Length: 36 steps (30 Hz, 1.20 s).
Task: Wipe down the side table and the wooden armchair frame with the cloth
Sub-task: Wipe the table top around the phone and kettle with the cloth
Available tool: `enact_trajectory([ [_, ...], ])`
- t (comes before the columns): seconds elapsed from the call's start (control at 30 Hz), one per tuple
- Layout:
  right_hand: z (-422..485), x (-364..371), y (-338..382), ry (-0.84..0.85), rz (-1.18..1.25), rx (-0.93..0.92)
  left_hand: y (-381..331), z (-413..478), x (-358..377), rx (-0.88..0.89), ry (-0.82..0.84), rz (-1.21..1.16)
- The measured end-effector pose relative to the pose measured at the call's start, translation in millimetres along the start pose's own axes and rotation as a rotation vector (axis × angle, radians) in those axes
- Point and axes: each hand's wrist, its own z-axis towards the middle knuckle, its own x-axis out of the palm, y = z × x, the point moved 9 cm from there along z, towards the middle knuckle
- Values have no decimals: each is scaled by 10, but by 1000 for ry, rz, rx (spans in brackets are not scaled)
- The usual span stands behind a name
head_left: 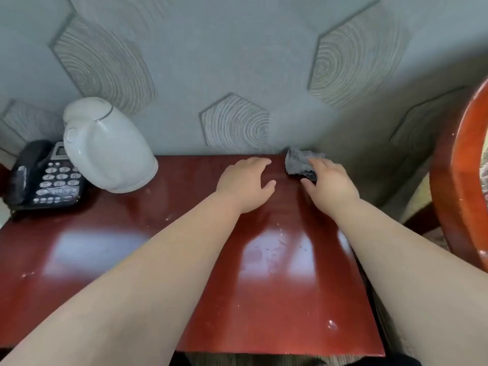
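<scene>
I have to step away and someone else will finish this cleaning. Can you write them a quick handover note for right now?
Left hand: open, empty, over the side table.
Right hand: fingers on the grey cloth at the table's back right corner; not clearly gripped.
White kettle and phone stand at back left.
Done: nothing evident; specks and smudges show on the top.
Left: wipe the table, then the armchair frame on the right.

I see both bare forearms reaching over the glossy dark-red wooden side table (137, 249). My right hand (330, 184) rests on the crumpled grey cloth (298, 162) at the far right corner, fingers loosely curled. My left hand (244, 184) lies flat beside it, fingers spread. A white electric kettle (105, 146) and black push-button telephone (45, 178) stand far left. The red-brown wooden armchair frame (464, 180) is at right.
</scene>
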Motion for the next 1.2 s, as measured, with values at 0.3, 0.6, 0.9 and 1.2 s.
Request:
enact_trajectory([
  [0.3,318,209,-22,-16,-144,39,84,295,258,67,-66,59],
  [0.6,176,-163,206,-295,-144,-68,249,140,-31,28,-159,57],
  [0.9,32,-511,879,-296,-92,-190,348,-201,-482,-9,-149,42],
  [1.2,-118,-320,2110,-132,-36,-363,1191,-985,-1062,-118,-159,90],
])
